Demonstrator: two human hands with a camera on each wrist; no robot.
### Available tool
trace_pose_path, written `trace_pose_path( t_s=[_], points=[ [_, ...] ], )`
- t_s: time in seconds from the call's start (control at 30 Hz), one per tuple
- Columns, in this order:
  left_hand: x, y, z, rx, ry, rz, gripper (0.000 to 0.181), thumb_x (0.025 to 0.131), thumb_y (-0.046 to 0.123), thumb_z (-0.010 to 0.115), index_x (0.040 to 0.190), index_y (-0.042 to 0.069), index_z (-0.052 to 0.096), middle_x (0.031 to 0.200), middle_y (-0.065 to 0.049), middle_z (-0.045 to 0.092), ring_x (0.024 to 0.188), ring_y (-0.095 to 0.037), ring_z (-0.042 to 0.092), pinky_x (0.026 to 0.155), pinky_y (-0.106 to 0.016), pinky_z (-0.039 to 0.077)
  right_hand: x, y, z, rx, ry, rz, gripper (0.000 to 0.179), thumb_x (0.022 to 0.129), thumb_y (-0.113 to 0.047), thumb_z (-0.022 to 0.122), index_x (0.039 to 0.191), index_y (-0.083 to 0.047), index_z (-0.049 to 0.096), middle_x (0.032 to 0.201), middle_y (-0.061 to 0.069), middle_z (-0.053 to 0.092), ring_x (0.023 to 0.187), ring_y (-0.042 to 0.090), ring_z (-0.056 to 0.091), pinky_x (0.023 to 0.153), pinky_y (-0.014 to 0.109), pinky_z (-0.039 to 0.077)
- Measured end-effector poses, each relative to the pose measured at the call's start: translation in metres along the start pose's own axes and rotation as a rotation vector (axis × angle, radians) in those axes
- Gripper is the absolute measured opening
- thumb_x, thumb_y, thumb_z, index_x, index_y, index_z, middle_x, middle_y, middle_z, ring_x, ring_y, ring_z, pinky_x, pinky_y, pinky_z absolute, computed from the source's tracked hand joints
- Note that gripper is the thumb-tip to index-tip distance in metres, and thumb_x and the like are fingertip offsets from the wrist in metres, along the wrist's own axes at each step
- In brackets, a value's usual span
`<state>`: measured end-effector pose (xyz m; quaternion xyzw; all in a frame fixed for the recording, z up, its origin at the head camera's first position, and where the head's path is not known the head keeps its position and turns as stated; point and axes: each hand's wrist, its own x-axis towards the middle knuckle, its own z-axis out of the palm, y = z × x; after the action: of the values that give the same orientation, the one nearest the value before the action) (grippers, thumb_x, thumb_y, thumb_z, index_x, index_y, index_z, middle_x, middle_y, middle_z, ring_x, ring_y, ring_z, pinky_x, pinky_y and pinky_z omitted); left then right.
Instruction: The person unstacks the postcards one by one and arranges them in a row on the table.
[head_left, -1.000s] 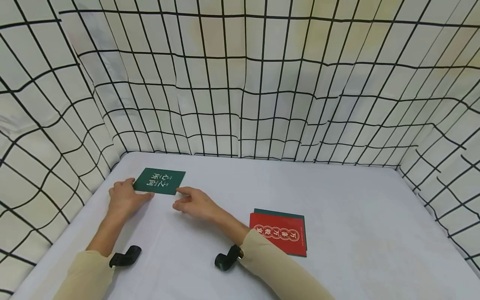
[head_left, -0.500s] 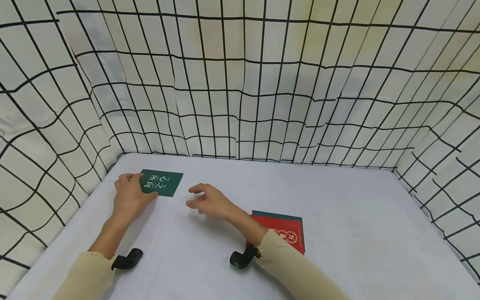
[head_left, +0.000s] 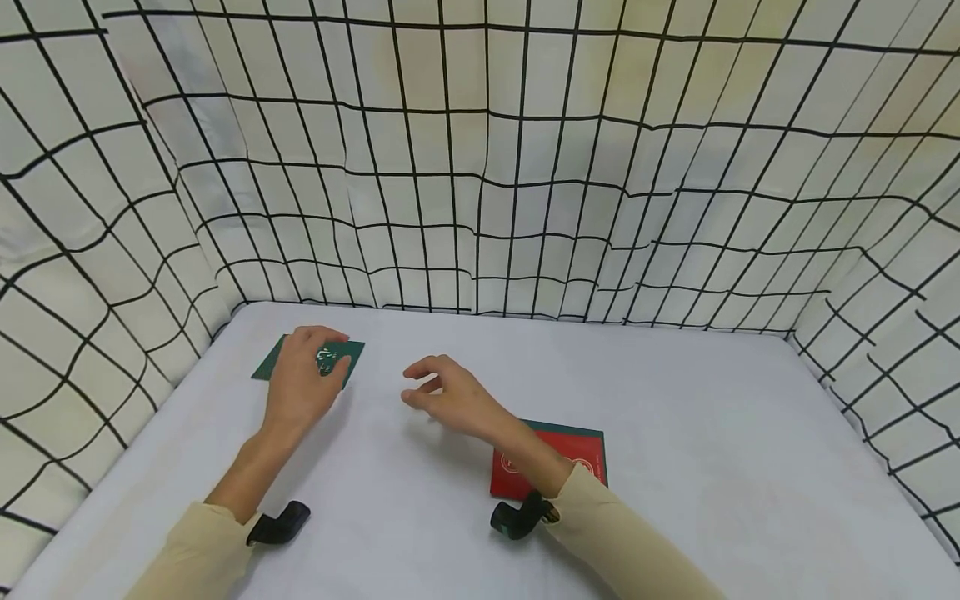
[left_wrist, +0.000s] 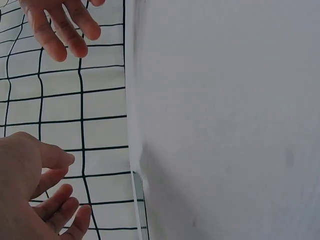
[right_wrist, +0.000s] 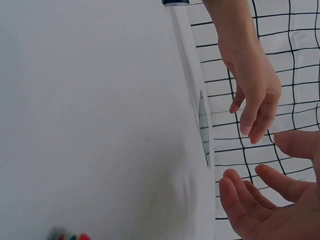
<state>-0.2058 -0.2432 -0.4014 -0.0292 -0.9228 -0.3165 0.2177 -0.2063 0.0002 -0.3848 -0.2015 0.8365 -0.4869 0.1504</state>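
Observation:
A flat dark green card (head_left: 267,363) with white characters lies on the white tabletop at the far left. My left hand (head_left: 303,379) is over it with fingers loosely bent, covering much of its print and gripping nothing. To the right of the card, my right hand (head_left: 453,400) hovers above the cloth, fingers relaxed and apart, holding nothing. In the left wrist view the fingers of the left hand (left_wrist: 35,185) are spread over the table's far edge. Under my right forearm lies a red card (head_left: 588,450) with white ring patterns, partly hidden, on top of another green card (head_left: 573,429).
A black grid net (head_left: 480,175) over pale sheeting walls in the back and both sides of the table (head_left: 712,458). Black wrist cameras (head_left: 279,523) sit at the sleeve cuffs.
The right hand has drawn away from the green card, to the right. The left hand has left the card's left edge and moved right, over the card.

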Motion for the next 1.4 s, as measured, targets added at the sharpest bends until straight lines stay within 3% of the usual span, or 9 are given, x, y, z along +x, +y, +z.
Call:
trace_pose_path(
  t_s=[0.3,0.43,0.63,0.87,1.17,1.4],
  points=[
    [-0.004,0.016,0.016,0.011,-0.135,0.036,0.028,0.097,0.011,0.068,0.124,0.003,0.07,0.138,-0.022,0.059,0.125,-0.041,0.054,0.098,-0.058,0.051,-0.021,0.012,-0.028,-0.041,0.045,-0.025,0.037,0.102,-0.03,0.067,0.137,-0.016,0.064,0.139,0.008,0.06,0.121,0.021,0.066,0.083,0.032,0.059],
    [-0.003,0.023,0.022,-0.006,-0.172,0.058,0.029,0.097,0.012,0.069,0.125,0.005,0.07,0.137,-0.019,0.06,0.123,-0.038,0.057,0.091,-0.052,0.056,-0.03,0.015,-0.043,-0.063,0.085,-0.033,0.036,0.102,-0.028,0.067,0.135,-0.016,0.064,0.14,0.008,0.061,0.12,0.022,0.066,0.086,0.034,0.06],
    [-0.005,0.034,0.031,-0.028,-0.221,0.088,0.03,0.096,0.012,0.072,0.125,0.007,0.07,0.134,-0.015,0.062,0.126,-0.035,0.059,0.093,-0.051,0.059,-0.044,0.017,-0.059,-0.074,0.15,0.001,0.031,0.101,-0.027,0.068,0.131,-0.021,0.066,0.136,0.003,0.063,0.117,0.026,0.068,0.092,0.038,0.061],
    [-0.008,0.043,0.036,-0.045,-0.263,0.129,0.032,0.095,0.013,0.074,0.126,0.008,0.069,0.132,-0.012,0.064,0.123,-0.035,0.062,0.091,-0.047,0.059,-0.053,0.022,-0.066,-0.101,0.206,-0.016,0.028,0.1,-0.024,0.069,0.128,-0.021,0.068,0.13,-0.001,0.066,0.114,0.021,0.067,0.093,0.037,0.062],
    [-0.013,0.051,0.043,-0.087,-0.309,0.162,0.035,0.094,0.014,0.076,0.128,0.01,0.068,0.129,-0.009,0.066,0.12,-0.031,0.063,0.092,-0.046,0.059,-0.059,0.028,-0.071,-0.141,0.237,-0.061,0.024,0.1,-0.02,0.07,0.124,-0.019,0.069,0.126,0.004,0.07,0.112,0.016,0.067,0.098,0.037,0.058],
    [-0.016,0.056,0.046,-0.118,-0.374,0.148,0.036,0.094,0.015,0.076,0.129,0.013,0.068,0.127,-0.008,0.067,0.111,-0.028,0.065,0.087,-0.04,0.057,-0.067,0.033,-0.075,-0.168,0.245,-0.101,0.025,0.099,-0.017,0.071,0.124,-0.016,0.069,0.122,0.003,0.071,0.109,0.016,0.067,0.097,0.034,0.057]
  ],
)
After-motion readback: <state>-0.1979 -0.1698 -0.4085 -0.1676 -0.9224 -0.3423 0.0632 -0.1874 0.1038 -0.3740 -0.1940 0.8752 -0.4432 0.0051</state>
